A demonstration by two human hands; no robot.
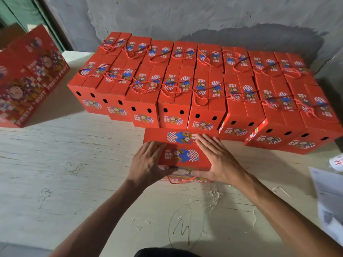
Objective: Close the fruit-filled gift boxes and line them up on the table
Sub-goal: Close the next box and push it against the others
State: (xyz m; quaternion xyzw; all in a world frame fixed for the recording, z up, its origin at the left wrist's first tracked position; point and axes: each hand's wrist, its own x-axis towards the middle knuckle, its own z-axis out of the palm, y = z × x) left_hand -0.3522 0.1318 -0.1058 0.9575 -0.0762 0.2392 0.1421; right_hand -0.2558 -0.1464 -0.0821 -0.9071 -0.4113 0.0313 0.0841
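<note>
A red gift box (182,154) sits on the pale surface (74,164), just in front of the big group of red boxes (185,86) lined up near the wall. Both hands are on it. The left hand (148,162) lies flat on the left part of the top, fingers spread, with the thumb down on the near side. The right hand (220,160) lies flat on the right part, fingers straight and close together. The hands are apart, with the picture on the lid showing between them. Neither hand is gripping; they press.

This looks like the closing step. To do it well, push both top flaps down evenly so they meet in the middle and lie flat. The red rope handle (182,179) hangs over the near side, so keep it out from under the flaps. Then slide the box back so it joins the front row, with its side flush with its neighbours.

The boxes in the group have their lids shut and rope handles lying on top. Each one has 2 small dark holes in its front. No fruit can be seen in any box, because all the tops are down. More flat red boxes (27,78) lean at the far left, and some paper (328,201) lies at the right edge.
</note>
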